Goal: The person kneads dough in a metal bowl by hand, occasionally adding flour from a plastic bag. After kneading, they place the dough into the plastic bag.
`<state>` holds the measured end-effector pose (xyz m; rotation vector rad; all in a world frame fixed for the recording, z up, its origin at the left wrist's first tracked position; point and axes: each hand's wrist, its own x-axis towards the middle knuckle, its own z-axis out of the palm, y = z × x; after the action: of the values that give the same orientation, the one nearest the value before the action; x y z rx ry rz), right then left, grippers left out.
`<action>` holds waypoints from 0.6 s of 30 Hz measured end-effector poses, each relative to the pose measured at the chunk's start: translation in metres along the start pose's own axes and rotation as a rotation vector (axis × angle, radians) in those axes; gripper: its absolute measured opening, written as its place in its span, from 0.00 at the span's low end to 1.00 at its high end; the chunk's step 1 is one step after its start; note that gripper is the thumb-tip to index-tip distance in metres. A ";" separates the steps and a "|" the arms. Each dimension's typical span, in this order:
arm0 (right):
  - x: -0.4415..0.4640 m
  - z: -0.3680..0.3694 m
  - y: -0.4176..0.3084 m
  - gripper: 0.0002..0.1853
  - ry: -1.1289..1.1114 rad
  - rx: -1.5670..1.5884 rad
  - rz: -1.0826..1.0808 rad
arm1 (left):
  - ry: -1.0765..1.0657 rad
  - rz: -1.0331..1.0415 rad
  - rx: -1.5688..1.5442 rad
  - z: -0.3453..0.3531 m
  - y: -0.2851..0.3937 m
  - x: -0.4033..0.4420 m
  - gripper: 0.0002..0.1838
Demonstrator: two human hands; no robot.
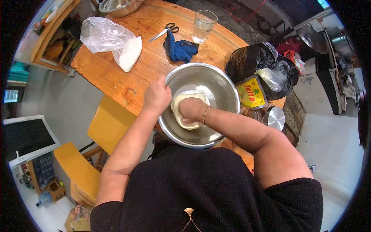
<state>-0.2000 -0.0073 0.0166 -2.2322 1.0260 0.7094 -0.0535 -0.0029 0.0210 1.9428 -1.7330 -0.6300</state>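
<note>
A large steel bowl (228, 83) stands at the table edge in front of me. My left hand (157, 96) is closed over its left rim, thumb on top. Inside, toward the left of the bowl, lies a pale lump of dough (189, 125). Into it presses my right hand (192, 110), knuckles down and fingers curled, with the fingertips hidden in the dough. A bracelet circles the right wrist. Just beyond the rim lies a crumpled dark blue cloth (180, 48).
On the wooden table (154, 63) are scissors (165, 31), a glass of water (204, 27), a plastic bag of white powder (129, 53) and another bowl (121, 9). Black bags (255, 62) and a yellow packet (251, 92) are at right. A person's hand (74, 211) shows lower left.
</note>
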 end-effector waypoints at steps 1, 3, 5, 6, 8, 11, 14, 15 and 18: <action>0.003 -0.001 -0.002 0.11 0.044 0.027 0.001 | -0.002 -0.009 0.012 0.000 0.001 0.000 0.09; 0.008 -0.003 -0.005 0.10 0.068 0.048 0.001 | 0.000 -0.014 0.025 -0.001 0.002 0.000 0.09; 0.013 0.007 -0.006 0.10 0.250 0.224 0.163 | -0.038 -0.033 0.015 -0.003 0.002 0.002 0.10; 0.017 0.016 -0.003 0.11 0.309 0.243 0.161 | -0.032 -0.032 0.016 -0.002 0.001 0.002 0.10; 0.018 0.032 0.003 0.12 0.386 0.245 0.088 | -0.029 -0.027 0.010 0.000 -0.002 0.004 0.10; 0.004 0.024 0.019 0.14 0.294 0.334 -0.157 | -0.005 -0.014 0.015 0.000 -0.002 0.003 0.10; -0.053 -0.019 0.024 0.14 -0.146 0.844 -0.152 | -0.008 0.037 0.021 0.004 -0.003 0.000 0.10; -0.061 -0.020 0.036 0.14 -0.197 1.083 -0.166 | -0.003 0.026 0.018 0.003 -0.002 -0.001 0.10; -0.072 -0.052 0.054 0.16 -0.084 1.117 -0.052 | 0.006 0.042 0.003 0.000 0.003 -0.004 0.11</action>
<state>-0.2720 -0.0370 0.0859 -1.2302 0.9638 0.1056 -0.0556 0.0004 0.0230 1.9028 -1.7677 -0.6068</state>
